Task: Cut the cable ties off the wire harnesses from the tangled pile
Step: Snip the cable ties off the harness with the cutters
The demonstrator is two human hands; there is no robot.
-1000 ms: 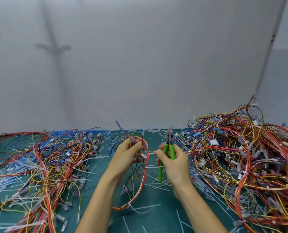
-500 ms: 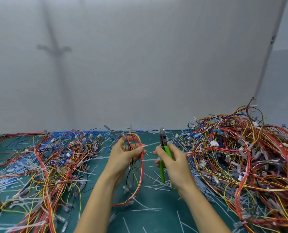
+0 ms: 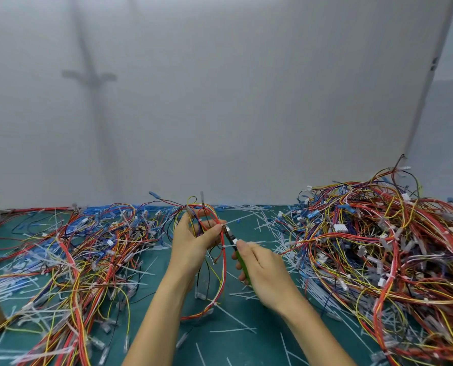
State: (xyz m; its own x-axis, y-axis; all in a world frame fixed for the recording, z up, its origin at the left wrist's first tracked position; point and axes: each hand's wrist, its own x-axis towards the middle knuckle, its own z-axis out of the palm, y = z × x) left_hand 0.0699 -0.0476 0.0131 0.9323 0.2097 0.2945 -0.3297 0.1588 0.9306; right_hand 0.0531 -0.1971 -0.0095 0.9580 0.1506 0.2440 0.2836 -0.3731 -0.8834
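- Two tangled heaps of multicoloured wire harnesses (left pile [image 3: 74, 254], right pile [image 3: 378, 247]) lie on the green tabletop [image 3: 220, 339].
- The left hand [image 3: 191, 244] grips one red-and-yellow harness loop [image 3: 222, 260].
- The right hand [image 3: 265, 270] clasps one green-handled cutter [image 3: 232, 240], its tip at that loop.

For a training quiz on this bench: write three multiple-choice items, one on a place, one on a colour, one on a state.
1. Where does the taller pile lie?
A. on the person's right
B. on the person's left
C. between the hands

2. What colour are the handles of the cutters?
A. red
B. green
C. black

3. What does the left hand do?
A. lies flat
B. hangs idle
C. grips the harness loop

Key:
1 A, the heap rises at the right edge.
2 B, green shows under the right hand.
3 C, its fingers curl round the wires.
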